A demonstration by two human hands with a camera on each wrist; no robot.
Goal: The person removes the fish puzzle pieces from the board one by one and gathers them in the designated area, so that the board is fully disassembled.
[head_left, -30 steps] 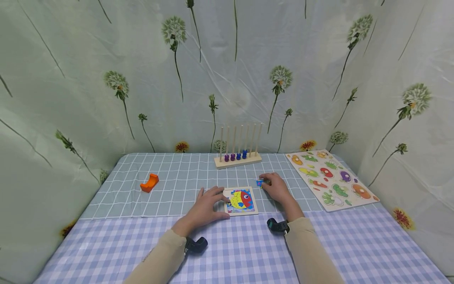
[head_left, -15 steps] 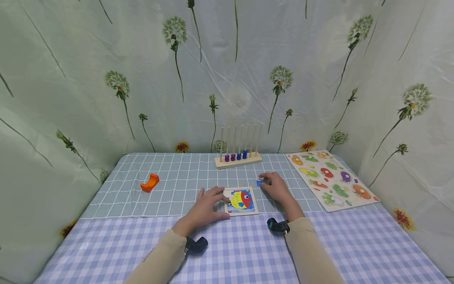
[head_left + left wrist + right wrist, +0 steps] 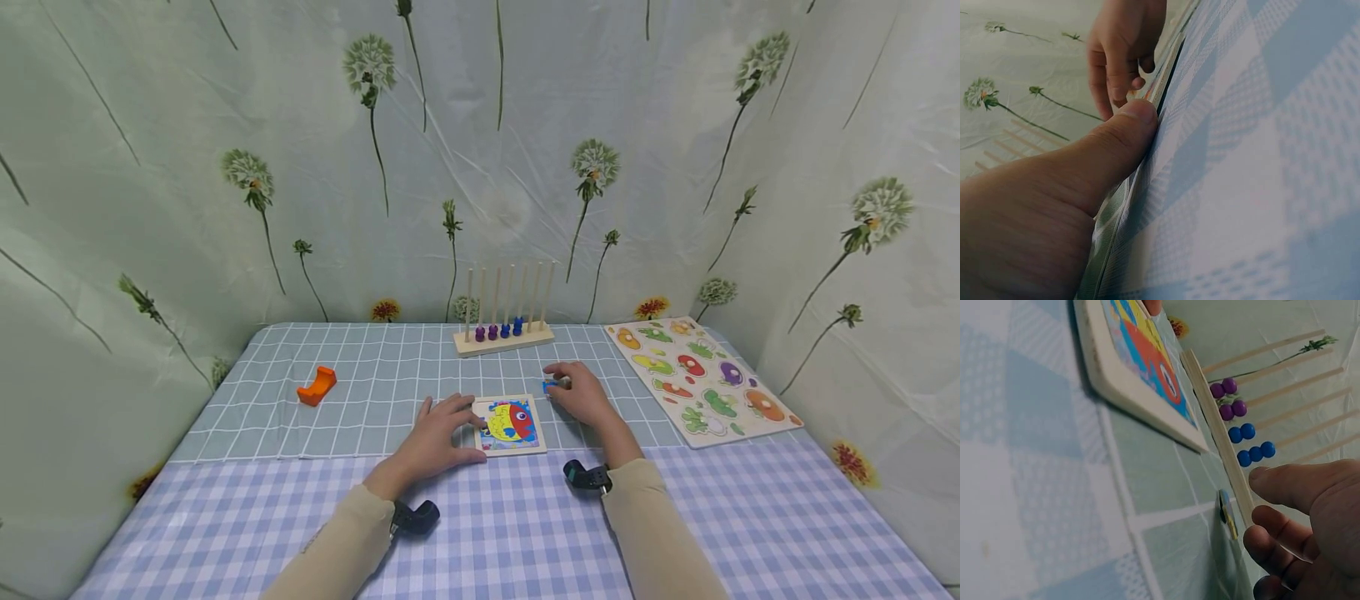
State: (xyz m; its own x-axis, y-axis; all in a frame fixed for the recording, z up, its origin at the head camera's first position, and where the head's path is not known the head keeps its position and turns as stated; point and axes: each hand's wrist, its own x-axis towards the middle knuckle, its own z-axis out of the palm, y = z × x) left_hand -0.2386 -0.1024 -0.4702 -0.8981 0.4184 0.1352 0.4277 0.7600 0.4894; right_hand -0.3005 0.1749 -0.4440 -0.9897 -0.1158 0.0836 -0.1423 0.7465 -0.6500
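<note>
My left hand [image 3: 442, 437] holds a small wooden fish puzzle [image 3: 510, 422] at its left side. The thumb lies along the near edge, with fingers at the far left corner and over the frame. In the left wrist view the thumb [image 3: 1110, 140] rests against the board's edge. A red, yellow and blue fish fills much of the board. Right of it, my right hand [image 3: 583, 396] hovers over a small blue puzzle piece [image 3: 550, 386], which it partly covers. In the right wrist view, the thumb and fingers stand apart from that piece [image 3: 1227, 514], which lies on the cloth.
A wooden peg counting rack [image 3: 502, 340] with purple and blue beads stands behind the puzzle. At the right lies a large vegetable knob puzzle [image 3: 701, 375]. An orange curved block [image 3: 317, 387] sits at the left. Checked and grid cloths [image 3: 510, 517] cover the table.
My right hand has shifted slightly left and away from me, covering more of the blue puzzle piece. The left hand and the fish puzzle have not moved.
</note>
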